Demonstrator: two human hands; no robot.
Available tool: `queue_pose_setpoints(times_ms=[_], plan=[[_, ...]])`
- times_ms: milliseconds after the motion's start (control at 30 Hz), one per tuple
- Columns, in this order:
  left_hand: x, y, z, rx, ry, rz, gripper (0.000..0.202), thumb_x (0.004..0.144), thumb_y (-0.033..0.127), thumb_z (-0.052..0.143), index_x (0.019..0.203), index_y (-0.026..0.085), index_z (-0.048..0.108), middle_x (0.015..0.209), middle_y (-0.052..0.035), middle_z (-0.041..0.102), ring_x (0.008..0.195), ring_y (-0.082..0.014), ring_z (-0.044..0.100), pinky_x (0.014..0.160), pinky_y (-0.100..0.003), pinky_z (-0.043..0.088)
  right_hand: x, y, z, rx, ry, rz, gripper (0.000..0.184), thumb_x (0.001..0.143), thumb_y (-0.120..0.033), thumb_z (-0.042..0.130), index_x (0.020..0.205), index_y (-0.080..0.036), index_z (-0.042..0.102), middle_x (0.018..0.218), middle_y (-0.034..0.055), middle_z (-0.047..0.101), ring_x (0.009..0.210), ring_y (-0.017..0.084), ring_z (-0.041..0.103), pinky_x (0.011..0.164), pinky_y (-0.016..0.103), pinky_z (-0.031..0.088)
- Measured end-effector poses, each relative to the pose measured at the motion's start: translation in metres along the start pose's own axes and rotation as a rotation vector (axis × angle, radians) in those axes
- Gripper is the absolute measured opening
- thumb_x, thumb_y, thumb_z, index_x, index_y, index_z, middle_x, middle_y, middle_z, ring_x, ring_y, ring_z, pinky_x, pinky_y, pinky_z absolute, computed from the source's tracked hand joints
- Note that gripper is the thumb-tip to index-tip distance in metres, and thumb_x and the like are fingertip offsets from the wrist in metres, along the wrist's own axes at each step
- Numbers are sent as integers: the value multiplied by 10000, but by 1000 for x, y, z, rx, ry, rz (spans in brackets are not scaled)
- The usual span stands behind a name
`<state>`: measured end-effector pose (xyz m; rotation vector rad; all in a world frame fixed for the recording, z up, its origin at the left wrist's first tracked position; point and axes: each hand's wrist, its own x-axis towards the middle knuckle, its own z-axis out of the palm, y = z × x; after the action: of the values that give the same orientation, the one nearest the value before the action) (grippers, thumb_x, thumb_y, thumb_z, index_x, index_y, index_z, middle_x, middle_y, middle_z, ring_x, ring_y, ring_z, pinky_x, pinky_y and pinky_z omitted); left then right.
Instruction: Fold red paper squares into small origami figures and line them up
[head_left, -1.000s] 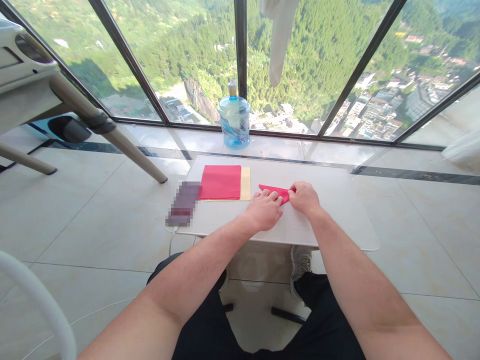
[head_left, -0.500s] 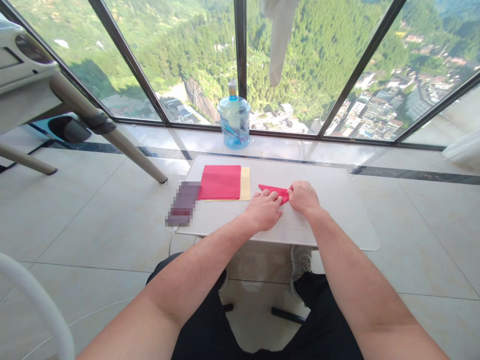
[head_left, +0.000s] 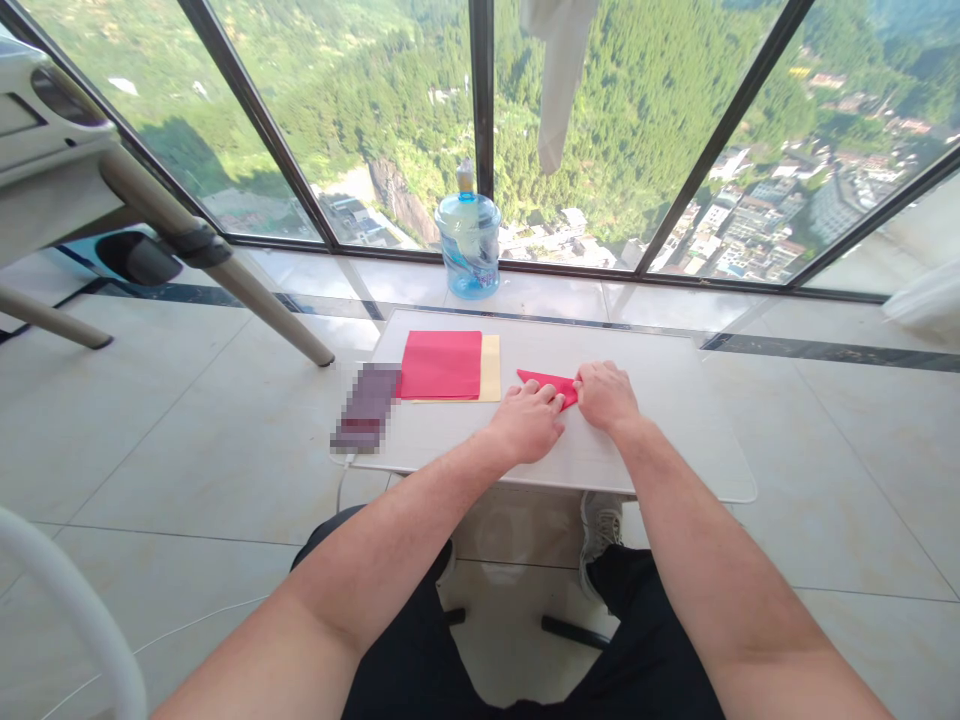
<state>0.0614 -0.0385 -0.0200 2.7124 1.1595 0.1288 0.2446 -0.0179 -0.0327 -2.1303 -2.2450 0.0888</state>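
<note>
Left hand (head_left: pixel 529 420) laid palm-down over the folded red paper (head_left: pixel 561 383), fingers loosely bent and side by side, pressing rather than gripping. Right hand (head_left: pixel 606 397) curled in, fingertips on the paper's right end; cannot tell whether thumb and finger pinch it, the underside being hidden.

Paper lies on the tabletop (head_left: pixel 686 400), right of centre. Sharp tip points left and slightly away from the person. Long axis runs mostly left to right, right end angled a little toward the person. Near edge partly under the left fingers.

Against the view a second ago: almost no change. Tip and left hand in the same place; right fingertips perhaps a touch further left.

Farther left, a red sheet (head_left: pixel 442 365) lies flat on a yellow sheet (head_left: pixel 490 368), the yellow showing along its right side. Dark item (head_left: pixel 366 408), pixelated, touches the red sheet's left side; white cable (head_left: pixel 340 490) drops from its near end. Blue water bottle (head_left: pixel 469 245) upright beyond the far edge, before a dark-framed window (head_left: pixel 483 110).
</note>
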Motion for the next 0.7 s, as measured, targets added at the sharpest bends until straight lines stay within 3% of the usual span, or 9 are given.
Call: queue_pose_setpoints(times_ms=[700], plan=[[0, 2, -1, 4, 13, -9, 383, 940, 380, 450, 1266, 215, 562, 1235, -91, 609, 1135, -295, 497, 943, -456, 414, 4, -1, -7, 7, -82, 28, 262, 983, -267, 398, 1012, -173, 640, 1138, 154, 698, 1142, 299, 530, 920, 424, 348]])
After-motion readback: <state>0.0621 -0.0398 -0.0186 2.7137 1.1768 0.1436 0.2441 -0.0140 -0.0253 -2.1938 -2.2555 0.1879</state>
